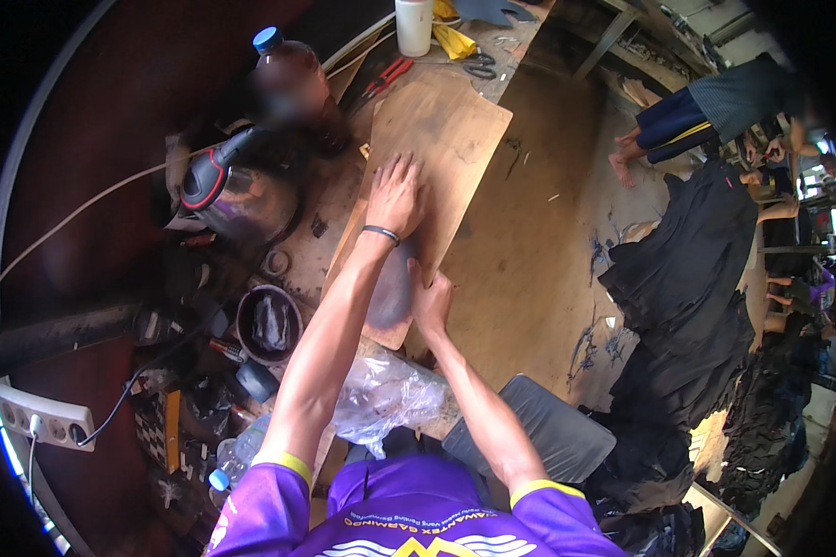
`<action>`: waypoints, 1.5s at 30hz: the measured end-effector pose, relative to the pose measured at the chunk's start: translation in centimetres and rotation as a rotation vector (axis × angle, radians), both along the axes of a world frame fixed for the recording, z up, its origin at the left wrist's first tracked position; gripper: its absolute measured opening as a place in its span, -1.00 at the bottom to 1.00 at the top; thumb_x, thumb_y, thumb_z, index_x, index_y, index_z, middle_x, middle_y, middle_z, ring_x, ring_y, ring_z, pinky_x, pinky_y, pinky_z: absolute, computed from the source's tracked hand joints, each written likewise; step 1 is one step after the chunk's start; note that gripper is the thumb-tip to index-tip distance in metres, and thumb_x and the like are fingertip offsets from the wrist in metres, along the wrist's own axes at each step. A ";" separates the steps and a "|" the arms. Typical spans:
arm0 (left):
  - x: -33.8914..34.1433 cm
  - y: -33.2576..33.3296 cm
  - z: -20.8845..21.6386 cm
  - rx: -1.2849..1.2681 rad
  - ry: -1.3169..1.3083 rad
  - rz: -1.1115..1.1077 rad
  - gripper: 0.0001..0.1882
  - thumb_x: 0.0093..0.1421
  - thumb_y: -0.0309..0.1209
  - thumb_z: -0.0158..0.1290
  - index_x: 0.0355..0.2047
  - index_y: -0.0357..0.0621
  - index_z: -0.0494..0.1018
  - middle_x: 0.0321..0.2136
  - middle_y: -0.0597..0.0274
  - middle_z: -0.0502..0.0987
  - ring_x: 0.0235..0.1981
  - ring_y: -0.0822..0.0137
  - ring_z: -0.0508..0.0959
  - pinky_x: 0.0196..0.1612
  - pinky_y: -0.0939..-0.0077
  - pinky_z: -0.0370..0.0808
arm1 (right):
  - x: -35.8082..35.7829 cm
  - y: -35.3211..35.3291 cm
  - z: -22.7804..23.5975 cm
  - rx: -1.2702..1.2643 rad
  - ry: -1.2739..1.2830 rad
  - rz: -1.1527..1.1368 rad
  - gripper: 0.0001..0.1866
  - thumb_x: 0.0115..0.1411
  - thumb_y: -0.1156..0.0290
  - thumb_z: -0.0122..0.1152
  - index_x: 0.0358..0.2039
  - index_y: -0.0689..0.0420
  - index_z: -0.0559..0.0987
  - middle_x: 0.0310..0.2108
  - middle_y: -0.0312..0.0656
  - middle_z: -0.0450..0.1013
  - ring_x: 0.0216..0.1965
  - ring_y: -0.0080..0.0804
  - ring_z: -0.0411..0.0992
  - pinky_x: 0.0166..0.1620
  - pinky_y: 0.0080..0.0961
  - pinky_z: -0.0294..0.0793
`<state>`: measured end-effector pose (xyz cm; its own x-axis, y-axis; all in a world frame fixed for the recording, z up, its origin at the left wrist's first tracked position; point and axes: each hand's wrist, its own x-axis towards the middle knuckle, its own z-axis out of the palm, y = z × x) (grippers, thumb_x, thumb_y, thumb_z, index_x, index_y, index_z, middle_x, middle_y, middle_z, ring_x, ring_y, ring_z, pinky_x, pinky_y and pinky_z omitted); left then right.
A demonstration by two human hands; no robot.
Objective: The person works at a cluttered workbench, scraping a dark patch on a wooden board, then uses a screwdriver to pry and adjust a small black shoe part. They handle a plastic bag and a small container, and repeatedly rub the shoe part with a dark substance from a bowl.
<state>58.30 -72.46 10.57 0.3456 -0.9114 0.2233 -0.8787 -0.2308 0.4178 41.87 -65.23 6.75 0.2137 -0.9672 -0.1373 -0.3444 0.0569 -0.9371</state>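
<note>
A thin brown wooden board [464, 121] lies slantwise on the worktable in front of me, with a dark greyish patch on its near part. My left hand [398, 195] rests flat on the board's upper face, fingers stretched toward its far end; a dark band circles the wrist. At the board's right edge, my right hand [432, 302] is closed on the rim, thumb on top and the other fingers mostly hidden. Crumpled clear plastic [381, 399] lies between my forearms, near the board's close end.
Left of the board stand a blue-capped bottle [293, 88], an iron-like tool with a dark handle [223, 172] and a round bowl [269, 323]. Red-handled pliers [387, 77], black-handled scissors [478, 65] and a white cup [414, 28] sit beyond. Dark fabric [683, 269] is heaped right; people are farther off.
</note>
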 end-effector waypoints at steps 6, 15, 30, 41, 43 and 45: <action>0.2 -7.1 -2.3 -0.013 -0.012 0.006 -0.24 0.36 0.07 -0.04 0.43 -0.11 0.17 0.47 -0.04 0.10 0.51 -0.03 0.02 0.50 -0.18 -0.08 | 0.1 0.1 -0.3 0.003 -0.031 -0.010 -0.42 0.34 -0.02 0.29 -0.50 0.34 0.60 -0.68 -0.11 0.45 -0.59 -0.42 0.40 -0.43 -0.28 0.40; -0.5 -7.9 -4.0 0.050 -0.092 -0.001 -0.21 0.36 0.15 -0.15 0.45 -0.05 0.15 0.48 0.04 0.11 0.52 0.06 0.03 0.53 -0.08 -0.15 | -3.6 -0.9 -0.2 0.234 0.255 0.060 -0.47 0.33 0.00 0.28 -0.38 0.32 0.59 -0.48 0.05 0.57 -0.43 -0.23 0.56 -0.34 -0.32 0.49; -0.5 -7.9 -3.6 0.049 -0.058 0.006 -0.16 0.33 0.14 -0.12 0.45 -0.12 0.12 0.47 0.04 0.13 0.51 0.07 0.04 0.53 -0.08 -0.15 | -11.6 -15.9 -2.2 0.298 0.493 0.251 -0.56 0.07 0.76 -0.20 -0.12 0.28 0.58 -0.44 -0.11 0.59 -0.40 -0.42 0.56 -0.25 -0.43 0.53; -0.4 -8.0 -3.8 0.052 -0.023 0.021 -0.13 0.30 0.17 -0.08 0.44 -0.14 0.14 0.46 0.05 0.15 0.51 0.08 0.07 0.52 -0.09 -0.12 | -0.3 -26.8 6.6 0.249 0.119 0.334 -0.80 0.38 0.68 -0.09 -0.14 0.43 0.52 -0.22 0.05 0.53 -0.30 -0.32 0.57 -0.15 -0.35 0.74; -0.4 -8.0 -3.8 0.054 -0.043 0.027 -0.14 0.30 0.16 -0.08 0.44 -0.13 0.14 0.46 0.06 0.15 0.51 0.07 0.06 0.52 -0.09 -0.12 | 2.0 -27.2 6.6 0.251 0.081 0.346 -0.84 0.37 0.69 -0.07 -0.18 0.43 0.51 -0.24 0.07 0.54 -0.32 -0.29 0.58 -0.17 -0.34 0.75; -0.5 -7.9 -3.7 0.060 -0.058 0.025 -0.15 0.30 0.15 -0.08 0.44 -0.13 0.15 0.46 0.07 0.15 0.51 0.07 0.05 0.52 -0.09 -0.12 | 3.8 -28.0 5.9 0.337 -0.021 0.332 -0.87 0.36 0.68 -0.05 -0.22 0.43 0.50 -0.26 0.07 0.54 -0.35 -0.26 0.58 -0.20 -0.34 0.76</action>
